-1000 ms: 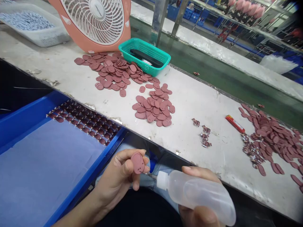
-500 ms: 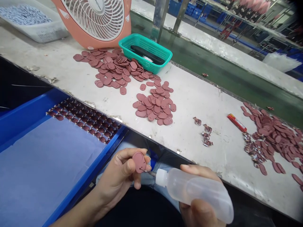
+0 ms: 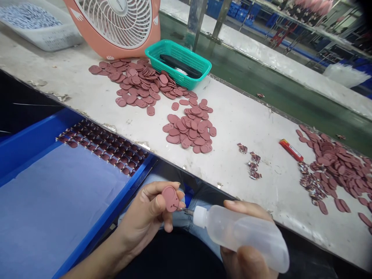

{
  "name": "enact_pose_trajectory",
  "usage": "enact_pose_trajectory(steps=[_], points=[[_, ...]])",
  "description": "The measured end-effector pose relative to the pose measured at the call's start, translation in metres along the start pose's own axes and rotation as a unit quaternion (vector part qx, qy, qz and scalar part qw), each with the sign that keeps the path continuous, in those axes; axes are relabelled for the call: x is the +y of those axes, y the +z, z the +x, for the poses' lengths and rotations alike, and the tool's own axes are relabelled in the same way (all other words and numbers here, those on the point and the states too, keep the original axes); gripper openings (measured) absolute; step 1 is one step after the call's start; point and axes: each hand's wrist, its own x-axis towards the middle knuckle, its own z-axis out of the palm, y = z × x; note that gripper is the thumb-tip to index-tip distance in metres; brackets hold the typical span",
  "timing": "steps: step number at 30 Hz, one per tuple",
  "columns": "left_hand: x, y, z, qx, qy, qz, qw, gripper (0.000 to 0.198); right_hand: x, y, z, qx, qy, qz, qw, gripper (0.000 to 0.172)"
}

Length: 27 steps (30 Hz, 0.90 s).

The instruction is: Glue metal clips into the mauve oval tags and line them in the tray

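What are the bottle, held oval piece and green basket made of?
Bottle: likely smooth plastic, given its cloudy translucence. Oval piece: matte, perhaps rubber or leather; even colour leaves that open. Green basket: probably slightly glossy moulded plastic, given regular perforations.

Dull red on disc (image 3: 169, 197), milky white on bottle (image 3: 247, 235).
Green on basket (image 3: 186, 82), blue on tray (image 3: 29, 140), coral on fan (image 3: 116, 25).

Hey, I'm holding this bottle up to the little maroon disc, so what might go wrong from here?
Two risks stand out. The bottle's metal tip points at the maroon disc close beside the left hand's fingertips, so a slip might poke them. Also, the disc is pinched by its edge above the jeans, off the near side of the table, so a loosened grip could drop it there.
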Motion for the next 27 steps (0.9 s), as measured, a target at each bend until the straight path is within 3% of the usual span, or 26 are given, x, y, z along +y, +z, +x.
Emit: enact_pose_trajectory(steps=[7, 12, 20, 27], points=[[0.0, 0.001, 0.0, -0.002, -0.003, 0.006, 1.0, 0.034, 0.006, 0.005, 0.0, 0.032, -0.018, 0.039, 0.999, 0.032], [-0.001, 0.0, 0.0, -0.007, -0.001, 0.004, 1.0, 0.035, 0.012, -0.004, -0.002, 0.031, -0.015, 0.032, 0.999, 0.04], [0.002, 0.001, -0.002, 0.018, -0.022, 0.007, 1.0, 0.037, 0.021, 0.006, 0.01, 0.079, -0.125, 0.046, 0.988, 0.035], [0.003, 0.004, -0.004, 0.044, -0.039, 0.004, 0.998, 0.039, 0.022, 0.009, 0.007, 0.066, -0.08, 0.103, 0.989, 0.028]])
